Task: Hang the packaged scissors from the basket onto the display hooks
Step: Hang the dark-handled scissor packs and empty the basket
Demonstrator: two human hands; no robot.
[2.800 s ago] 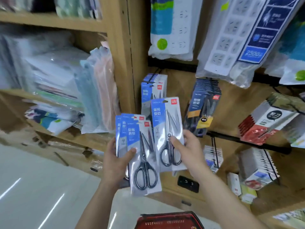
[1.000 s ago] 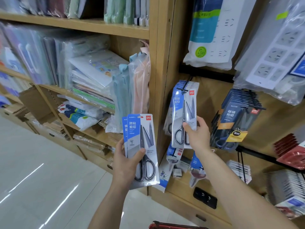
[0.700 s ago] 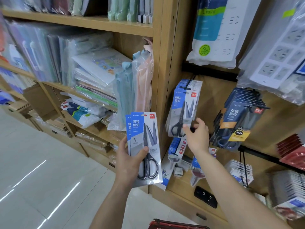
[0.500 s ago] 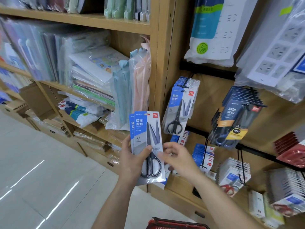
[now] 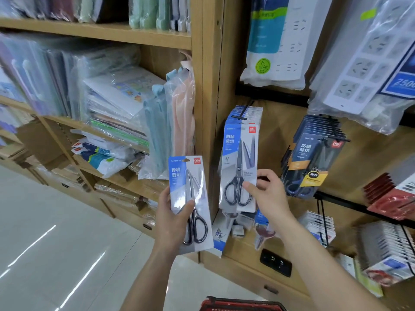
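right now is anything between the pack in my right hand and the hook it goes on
Nothing visible blocks it. The right hand pinches the scissors pack in front of the hanging packs, its top just under the bare tip of the hook. The left hand holds the other pack lower, off to the side.

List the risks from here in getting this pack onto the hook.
1. The right hand pinches the raised pack only near its bottom edge, so its top could wobble past the tip of the hook and the pack could drop.
2. The left hand holds a second pack whose label text differs from the hooked row, so it may end up on the wrong hook.
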